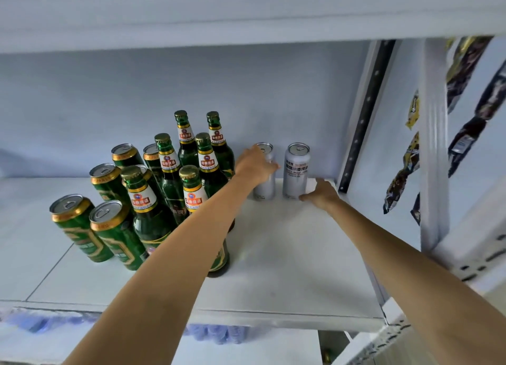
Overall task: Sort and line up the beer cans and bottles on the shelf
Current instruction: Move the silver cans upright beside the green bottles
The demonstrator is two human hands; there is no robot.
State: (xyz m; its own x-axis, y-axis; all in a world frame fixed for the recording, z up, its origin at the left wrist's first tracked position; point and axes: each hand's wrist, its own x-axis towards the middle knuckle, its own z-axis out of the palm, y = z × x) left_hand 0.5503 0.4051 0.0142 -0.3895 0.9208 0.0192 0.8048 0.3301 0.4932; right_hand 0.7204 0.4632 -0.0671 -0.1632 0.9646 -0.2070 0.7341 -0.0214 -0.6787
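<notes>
Silver cans point(296, 170) at shelf point(287, 255) back: one gripped in left hand point(254, 165), other touched low by right hand point(321, 193), fingers spread, perhaps not grasping. Green bottles point(169, 170) left of left hand.

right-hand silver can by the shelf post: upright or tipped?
Upright. The silver aluminium can with dark label text stands on its base on the white shelf board, pull-tab top up. The right hand touches its base.

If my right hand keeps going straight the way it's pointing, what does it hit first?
Most likely the base of the right silver can: the right hand points up-left at it, fingertips about touching already, though depth is hard to judge.
</notes>
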